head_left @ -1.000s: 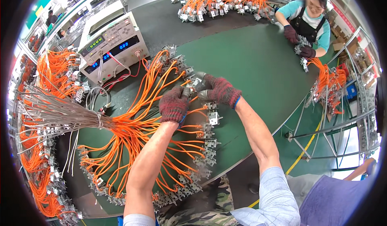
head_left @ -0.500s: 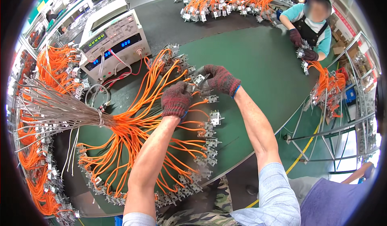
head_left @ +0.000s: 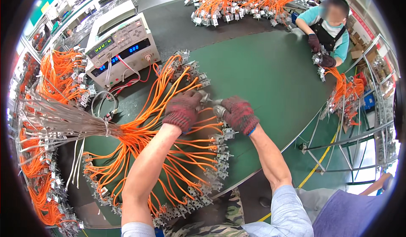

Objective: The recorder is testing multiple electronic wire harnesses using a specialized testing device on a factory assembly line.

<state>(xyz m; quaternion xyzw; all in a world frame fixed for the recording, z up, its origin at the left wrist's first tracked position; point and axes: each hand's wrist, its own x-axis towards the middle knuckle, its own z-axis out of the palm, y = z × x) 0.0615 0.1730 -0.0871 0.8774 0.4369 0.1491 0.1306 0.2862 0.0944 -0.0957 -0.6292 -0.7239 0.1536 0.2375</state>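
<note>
Both my hands wear dark red knitted gloves with greyish fingertips. My left hand (head_left: 184, 109) is curled above the upper right of a fanned bundle of orange cables (head_left: 131, 131). Its fingers are pinched, but what lies between them is hidden. Just to its right, my right hand (head_left: 238, 113) closes its thumb and fingers at the end of one orange cable, around its small metal connector, mostly covered by the glove. More metal connectors (head_left: 222, 152) tip the other cables in an arc along the table edge. Bare silver-grey wire ends (head_left: 67, 114) spread left from the tie.
A bench instrument (head_left: 122, 46) with lit displays and clipped leads stands behind the bundle. More orange cable bundles lie at the far edge (head_left: 241, 0) and left (head_left: 59, 76). A co-worker (head_left: 327, 38) handles cables at the far right, beside a metal rack (head_left: 359, 131).
Both hands have come nearer to me and moved apart. The connector they held between them now lies out of their grasp, among those at the bundle's upper edge.
</note>
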